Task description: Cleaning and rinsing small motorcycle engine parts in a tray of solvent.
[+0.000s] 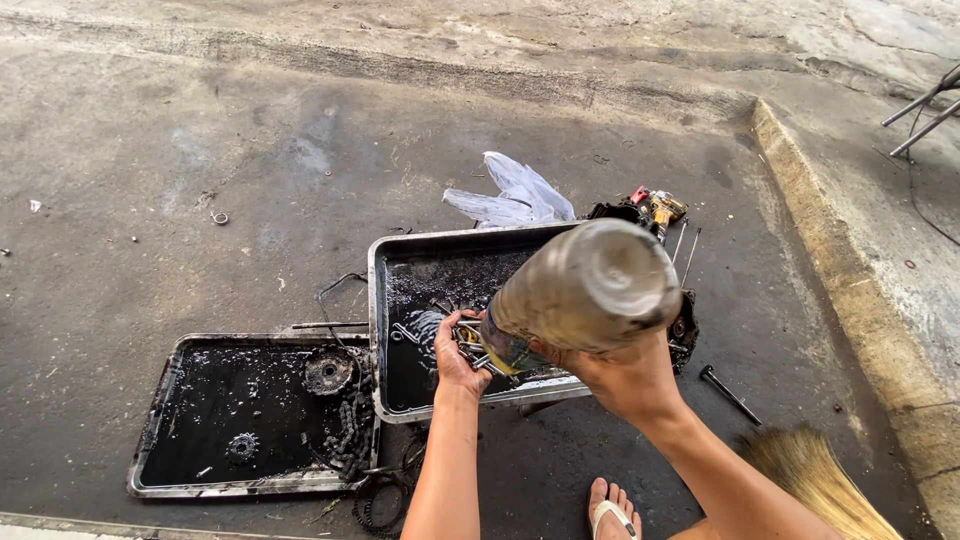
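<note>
Outdoor repair yard, oil-stained concrete (200, 150), greasy parts trays (160, 400), sprockets (328, 373), cordless drill (660, 210)

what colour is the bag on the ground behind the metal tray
The crumpled thin plastic bag is translucent white, seen in the head view.

Only one view is given, taken from a camera worn on the head. The scene is seen from above, looking steeply down and forward at the concrete floor (200, 150). The hands are seen close, the curb (850, 290) farther away.
</note>
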